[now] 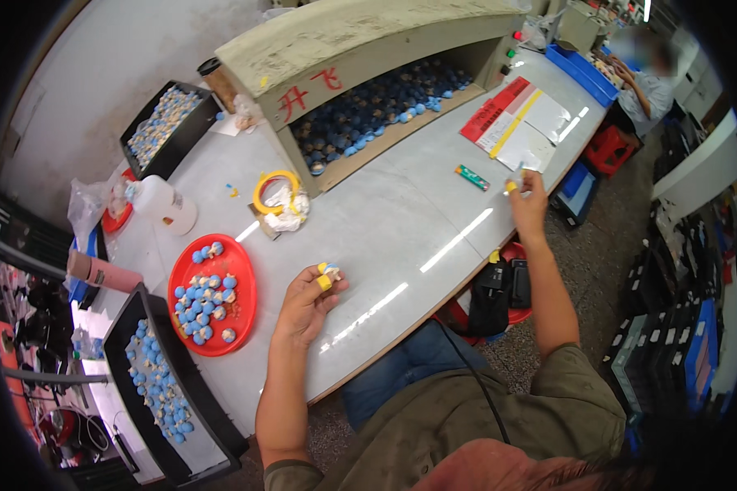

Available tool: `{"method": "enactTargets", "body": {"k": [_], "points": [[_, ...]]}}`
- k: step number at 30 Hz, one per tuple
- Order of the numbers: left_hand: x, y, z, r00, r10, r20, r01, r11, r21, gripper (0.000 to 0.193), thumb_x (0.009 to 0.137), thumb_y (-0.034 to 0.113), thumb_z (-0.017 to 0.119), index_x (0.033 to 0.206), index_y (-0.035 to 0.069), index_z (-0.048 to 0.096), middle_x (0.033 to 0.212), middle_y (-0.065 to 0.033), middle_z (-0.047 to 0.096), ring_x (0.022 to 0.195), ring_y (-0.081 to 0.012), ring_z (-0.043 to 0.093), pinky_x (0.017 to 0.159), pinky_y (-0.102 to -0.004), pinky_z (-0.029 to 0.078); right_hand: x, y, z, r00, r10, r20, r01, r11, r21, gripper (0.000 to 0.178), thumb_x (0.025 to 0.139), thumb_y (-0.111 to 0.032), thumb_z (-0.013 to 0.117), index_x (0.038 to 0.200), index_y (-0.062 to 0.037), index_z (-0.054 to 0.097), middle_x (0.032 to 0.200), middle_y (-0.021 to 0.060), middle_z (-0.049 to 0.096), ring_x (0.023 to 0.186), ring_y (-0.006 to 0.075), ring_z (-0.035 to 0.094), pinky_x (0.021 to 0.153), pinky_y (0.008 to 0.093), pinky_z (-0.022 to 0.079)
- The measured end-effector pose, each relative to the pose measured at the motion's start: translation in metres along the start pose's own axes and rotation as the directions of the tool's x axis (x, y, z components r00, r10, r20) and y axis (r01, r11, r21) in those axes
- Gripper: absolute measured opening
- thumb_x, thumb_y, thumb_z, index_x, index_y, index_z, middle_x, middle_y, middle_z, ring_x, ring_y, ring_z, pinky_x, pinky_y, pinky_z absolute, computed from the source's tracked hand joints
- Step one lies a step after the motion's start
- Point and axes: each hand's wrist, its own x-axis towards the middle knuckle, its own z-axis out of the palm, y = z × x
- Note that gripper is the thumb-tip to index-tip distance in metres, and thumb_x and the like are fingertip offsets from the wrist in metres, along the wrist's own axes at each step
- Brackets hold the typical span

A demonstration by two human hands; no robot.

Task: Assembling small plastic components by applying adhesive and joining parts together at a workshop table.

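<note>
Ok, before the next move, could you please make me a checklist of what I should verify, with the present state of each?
1. Blue-and-beige piece secure in the left grip: ok, pinched at the fingertips.
2. Small pale thing in the right grip identified: cannot tell, too small to make out.
3. Yellow finger wraps on the left grip: ok, two show.
4. Red plate has room: ok, part of it is bare.
5. Green packet apart from the right grip: ok.
6. Yellow tape roll uncovered: not ok, crumpled white material hides part of it.
</note>
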Motion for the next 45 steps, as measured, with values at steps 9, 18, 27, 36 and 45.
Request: {"method": "enactTargets", "body": {"k": [9,18,27,36,45], "points": [[0.001,0.000,-0.004,0.999,0.024,-0.041,-0.028,0.994,-0.102,0.023,0.090,0.009,0.061,0.110,0.005,0.053,0.102,-0.0081,0.064,0.093,-0.0151,0.064,0.069,-0.0210,0.052,0.001,0.007,0.010,0.979,-0.126,-0.161,0.087,0.968,-0.234,0.049,0.078,-0.012,0.073,0.118,0.0017,0.049,0.109,0.0149,0.053,0.097,0.0259,0.052,0.084,0.0361,0.044],[-0.002,0.003,-0.006,0.997,0.037,-0.075,-0.047,0.990,-0.130,0.021,0.089,0.008,0.060,0.109,0.004,0.053,0.103,-0.0081,0.064,0.094,-0.0162,0.064,0.073,-0.0222,0.052,-0.026,-0.127,0.108,0.817,-0.505,0.277,0.445,0.859,0.255,0.018,0.079,0.002,0.063,0.097,-0.0012,0.060,0.086,0.0109,0.061,0.077,0.0242,0.062,0.068,0.0315,0.050],[-0.001,0.001,-0.002,0.994,0.055,-0.094,-0.071,0.982,-0.174,0.023,0.088,0.008,0.064,0.108,0.002,0.053,0.106,-0.0099,0.064,0.098,-0.0169,0.064,0.078,-0.0230,0.055,-0.015,-0.158,0.223,0.779,-0.281,0.560,0.490,0.831,-0.265,0.029,0.079,-0.022,0.066,0.101,-0.0041,0.062,0.103,0.0154,0.062,0.091,0.0344,0.064,0.073,0.0443,0.052],[0.001,0.001,-0.008,0.992,0.041,-0.120,-0.064,0.978,-0.196,0.030,0.087,0.011,0.066,0.111,0.004,0.049,0.108,-0.0093,0.064,0.101,-0.0174,0.063,0.081,-0.0253,0.052,-0.022,-0.159,0.215,0.760,-0.200,0.619,0.413,0.883,-0.222,0.030,0.077,-0.014,0.064,0.105,-0.0055,0.063,0.104,0.0125,0.063,0.093,0.0328,0.062,0.078,0.0436,0.050],[0.003,-0.004,-0.010,0.991,0.090,-0.100,-0.111,0.966,-0.232,0.028,0.090,0.012,0.063,0.113,0.005,0.048,0.109,-0.0095,0.063,0.100,-0.0184,0.063,0.083,-0.0280,0.052,-0.105,-0.194,0.146,0.334,-0.540,0.772,-0.117,0.789,0.603,0.024,0.079,-0.010,0.072,0.100,-0.0034,0.063,0.097,0.0005,0.057,0.084,0.0073,0.051,0.067,0.0201,0.040]]}}
